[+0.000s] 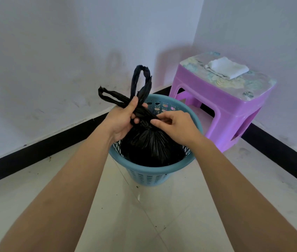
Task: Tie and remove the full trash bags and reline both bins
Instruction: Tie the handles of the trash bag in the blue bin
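- Head view: a black trash bag (149, 140) of thin, crinkled plastic sat inside a round blue plastic bin (147, 176). Its body filled most of the bin's opening, and its gathered neck rose above the rim.
- The bin's wall was pierced with rows of small slots, with a lattice of larger holes under the smooth, rolled rim.
- The bag's two handles were twisted into rope-like loops. One loop (141, 79) stood upright and the other (107, 96) stuck out to the left.
- The left hand (124, 119) was curled round the base of both loops, just above the bag's neck, gripping them with the thumb pressed across the front.
- The right hand (176, 126) pinched the bunched plastic at the neck between thumb and forefinger, its other fingers loosely bent.
- A purple moulded plastic stool (216, 110) with a glossy floral-print top stood just beside the bin, in the corner of the room.
- A folded white cloth (227, 67), soft and slightly rumpled, lay on the stool's top.
- The bin stood on a floor (162, 215) of pale glossy tiles flecked with small dark specks, and a black baseboard (35, 153) ran beneath scuffed white walls.
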`<state>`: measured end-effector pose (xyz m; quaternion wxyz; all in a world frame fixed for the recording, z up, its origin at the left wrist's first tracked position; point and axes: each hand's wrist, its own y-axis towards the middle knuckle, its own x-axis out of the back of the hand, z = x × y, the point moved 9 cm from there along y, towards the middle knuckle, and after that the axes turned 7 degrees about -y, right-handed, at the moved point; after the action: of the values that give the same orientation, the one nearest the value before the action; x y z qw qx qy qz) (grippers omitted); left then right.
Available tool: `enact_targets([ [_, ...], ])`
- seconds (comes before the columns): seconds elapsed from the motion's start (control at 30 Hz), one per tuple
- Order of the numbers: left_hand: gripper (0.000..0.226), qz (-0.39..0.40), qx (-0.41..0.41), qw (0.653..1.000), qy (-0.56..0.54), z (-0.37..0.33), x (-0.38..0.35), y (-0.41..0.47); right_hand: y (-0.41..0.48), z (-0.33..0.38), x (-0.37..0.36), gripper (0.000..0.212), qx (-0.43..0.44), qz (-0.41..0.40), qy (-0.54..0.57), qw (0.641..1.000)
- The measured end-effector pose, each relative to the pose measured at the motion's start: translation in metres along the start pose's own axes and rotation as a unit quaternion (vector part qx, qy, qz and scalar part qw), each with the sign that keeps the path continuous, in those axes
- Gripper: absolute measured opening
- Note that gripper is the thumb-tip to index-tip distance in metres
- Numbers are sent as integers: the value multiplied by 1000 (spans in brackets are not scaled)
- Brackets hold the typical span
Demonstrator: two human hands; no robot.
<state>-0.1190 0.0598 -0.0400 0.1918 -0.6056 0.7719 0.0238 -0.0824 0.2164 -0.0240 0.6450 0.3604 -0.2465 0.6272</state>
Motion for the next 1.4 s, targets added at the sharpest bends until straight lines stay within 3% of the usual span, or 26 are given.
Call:
enact_targets([
  [0.17,10,138,-5,987,87,-3,-27,-11,0,9,-1,18,62,-7,-37,997],
  [0.27,23,141,3,986,95,3,-21,-8,3,8,-4,19,62,16,-35,997],
  [0.37,27,110,10,991,80,6,-11,-2,0,-1,-6,20,-6,48,80,996],
  [0.47,34,127,14,989,71,6,-11,-2,-4,-17,-12,58,-154,67,217,962],
  [0.53,42,158,27,983,86,6,-16,-5,-2,-22,-14,85,-222,61,320,919],
  [0.57,45,177,34,979,95,7,-19,-8,2,-20,-12,88,-227,50,385,893],
  [0.7,41,241,54,957,153,9,-37,-21,13,12,2,58,-162,50,606,777],
  [0.8,52,238,95,954,154,21,-36,-21,19,22,13,19,-152,1,672,724],
  [0.9,50,195,115,972,56,27,-28,-18,17,8,17,24,-200,-90,773,595],
  [0.97,46,161,97,982,-13,25,-23,-14,11,-2,15,28,-218,-115,805,539],
  [1.1,43,102,76,989,-76,24,-15,-6,-3,-12,3,31,-281,-107,771,562],
  [1.27,41,77,71,991,-80,24,-13,-4,-10,-16,6,32,-323,-106,735,587],
  [1.4,41,66,68,993,-64,23,-12,-2,-11,-13,-2,32,-324,-45,726,605],
])
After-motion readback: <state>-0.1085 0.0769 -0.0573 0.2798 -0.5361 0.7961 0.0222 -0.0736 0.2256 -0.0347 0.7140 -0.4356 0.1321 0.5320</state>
